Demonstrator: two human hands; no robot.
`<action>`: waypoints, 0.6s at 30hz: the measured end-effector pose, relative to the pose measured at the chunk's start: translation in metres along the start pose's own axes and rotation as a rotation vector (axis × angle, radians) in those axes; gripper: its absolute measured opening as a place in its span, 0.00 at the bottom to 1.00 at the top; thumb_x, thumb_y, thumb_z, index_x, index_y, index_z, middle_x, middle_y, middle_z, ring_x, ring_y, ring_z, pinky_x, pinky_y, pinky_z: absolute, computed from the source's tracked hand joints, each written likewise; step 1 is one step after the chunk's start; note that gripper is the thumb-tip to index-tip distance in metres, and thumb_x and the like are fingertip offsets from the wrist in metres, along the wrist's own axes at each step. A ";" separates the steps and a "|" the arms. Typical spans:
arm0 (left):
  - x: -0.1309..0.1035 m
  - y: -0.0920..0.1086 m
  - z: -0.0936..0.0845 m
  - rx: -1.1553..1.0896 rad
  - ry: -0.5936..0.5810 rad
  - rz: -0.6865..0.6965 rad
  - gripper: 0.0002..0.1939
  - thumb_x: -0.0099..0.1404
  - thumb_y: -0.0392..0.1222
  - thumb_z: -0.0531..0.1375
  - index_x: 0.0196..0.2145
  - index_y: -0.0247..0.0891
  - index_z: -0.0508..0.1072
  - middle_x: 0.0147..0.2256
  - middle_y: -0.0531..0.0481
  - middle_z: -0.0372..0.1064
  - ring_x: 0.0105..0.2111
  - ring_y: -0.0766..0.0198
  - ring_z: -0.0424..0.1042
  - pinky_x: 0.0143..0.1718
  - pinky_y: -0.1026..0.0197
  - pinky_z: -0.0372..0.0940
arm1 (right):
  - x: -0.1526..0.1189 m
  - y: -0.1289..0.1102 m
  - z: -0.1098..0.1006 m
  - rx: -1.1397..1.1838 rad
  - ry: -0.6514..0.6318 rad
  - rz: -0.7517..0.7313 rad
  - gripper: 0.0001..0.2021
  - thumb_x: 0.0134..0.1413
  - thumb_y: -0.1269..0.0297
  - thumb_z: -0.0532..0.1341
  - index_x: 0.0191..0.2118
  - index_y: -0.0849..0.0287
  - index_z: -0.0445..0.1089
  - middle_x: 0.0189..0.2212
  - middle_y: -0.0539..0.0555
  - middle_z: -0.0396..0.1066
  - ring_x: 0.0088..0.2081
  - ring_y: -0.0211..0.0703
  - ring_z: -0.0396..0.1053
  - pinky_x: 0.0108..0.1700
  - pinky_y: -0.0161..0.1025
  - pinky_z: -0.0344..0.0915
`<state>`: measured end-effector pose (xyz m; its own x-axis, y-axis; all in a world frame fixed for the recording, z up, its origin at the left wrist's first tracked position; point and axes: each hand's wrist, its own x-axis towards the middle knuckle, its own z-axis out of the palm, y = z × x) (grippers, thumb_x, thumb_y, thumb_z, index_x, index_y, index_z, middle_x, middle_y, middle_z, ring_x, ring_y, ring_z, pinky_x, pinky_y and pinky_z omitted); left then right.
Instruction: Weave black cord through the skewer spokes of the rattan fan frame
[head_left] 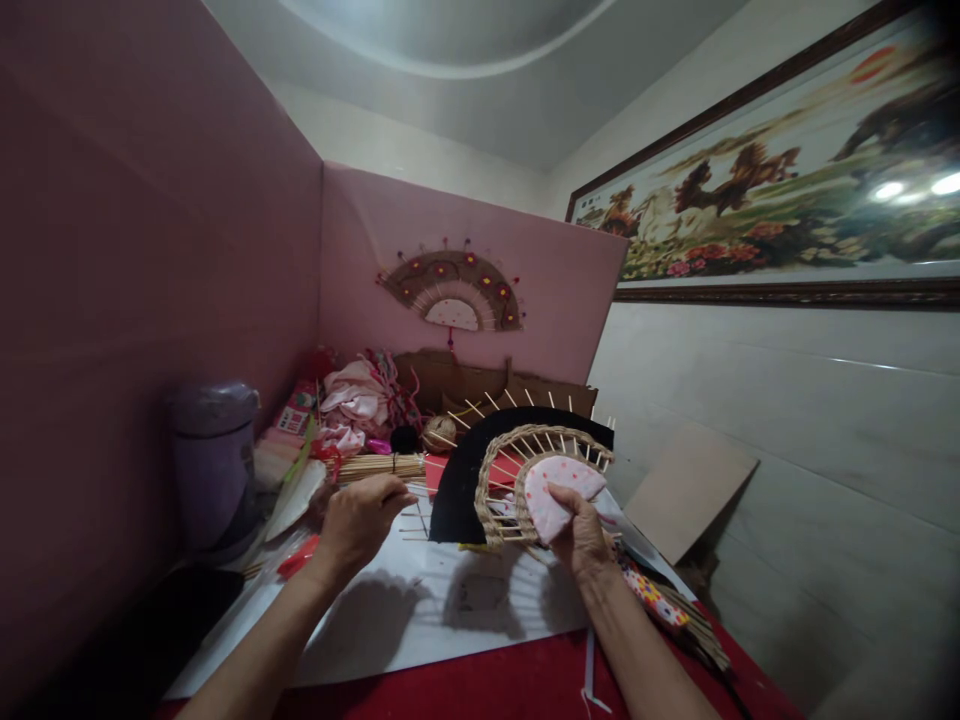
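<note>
A handmade fan [459, 488] is held up over the table, tilted, with thin sticks fanning out past a black outer band. Braided straw-coloured cord runs along its inner arcs, and a padded pink piece with red dots [559, 490] covers its base. My right hand [581, 530] grips that padded base, thumb on the front. To the left, my left hand [367, 515] is closed in a pinch close to the tips of the fan's lower sticks. What sits between those fingertips, perhaps a thread, is too small to make out.
A white sheet [405, 635] lies on the red tablecloth [450, 700]. Behind are a bundle of sticks [375, 467], a ball of twine [439, 433] and pink cloth [356, 393]. A lilac bin [215, 480] stands left. A finished fan [454, 285] hangs on the pink board.
</note>
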<state>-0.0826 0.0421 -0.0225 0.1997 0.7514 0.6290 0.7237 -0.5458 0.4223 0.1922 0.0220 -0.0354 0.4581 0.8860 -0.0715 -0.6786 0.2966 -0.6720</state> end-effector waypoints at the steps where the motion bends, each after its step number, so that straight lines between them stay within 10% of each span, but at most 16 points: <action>1: -0.001 0.000 0.000 0.047 -0.008 0.034 0.09 0.58 0.45 0.59 0.25 0.40 0.73 0.25 0.52 0.72 0.27 0.64 0.69 0.29 0.64 0.55 | 0.000 0.000 0.000 -0.009 -0.012 -0.003 0.16 0.28 0.77 0.64 0.31 0.61 0.68 0.24 0.48 0.74 0.31 0.44 0.74 0.38 0.39 0.73; 11: -0.008 0.008 0.010 0.172 -0.068 0.254 0.10 0.61 0.44 0.56 0.24 0.39 0.70 0.25 0.52 0.70 0.27 0.64 0.69 0.27 0.64 0.51 | -0.001 0.006 -0.005 -0.122 -0.091 0.065 0.12 0.30 0.79 0.65 0.29 0.65 0.70 0.25 0.51 0.75 0.27 0.43 0.73 0.33 0.37 0.73; 18: -0.005 0.011 0.005 0.073 -0.065 0.170 0.10 0.58 0.46 0.58 0.23 0.39 0.70 0.25 0.53 0.70 0.27 0.66 0.68 0.28 0.65 0.52 | 0.003 0.006 -0.007 -0.125 -0.083 0.068 0.14 0.28 0.78 0.65 0.30 0.63 0.70 0.25 0.51 0.76 0.26 0.44 0.73 0.32 0.39 0.73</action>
<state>-0.0723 0.0340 -0.0248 0.3639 0.6744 0.6425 0.7216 -0.6403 0.2635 0.1935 0.0235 -0.0444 0.3607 0.9306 -0.0625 -0.6276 0.1926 -0.7543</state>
